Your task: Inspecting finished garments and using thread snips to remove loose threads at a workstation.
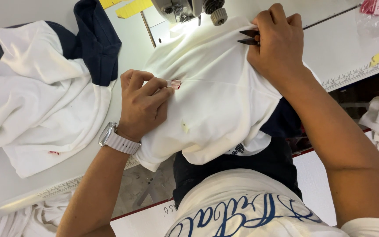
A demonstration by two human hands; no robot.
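On the white sewing table (347, 48), the left hand (143, 103) pinches a small pink label (175, 83) against a white garment (216, 96). The right hand (277, 41) presses the fabric, gripping dark thread snips (247, 37) beside the sewing machine (189, 9). A white-and-navy garment pile (44, 87) lies left.

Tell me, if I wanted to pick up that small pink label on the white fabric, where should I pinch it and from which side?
Probably by its free right-hand end. The small pink label lies flat on the white garment, and the left hand already pinches its left end with fingertips. The right hand, holding thread snips, stays clear, so coming from the right seems easiest.
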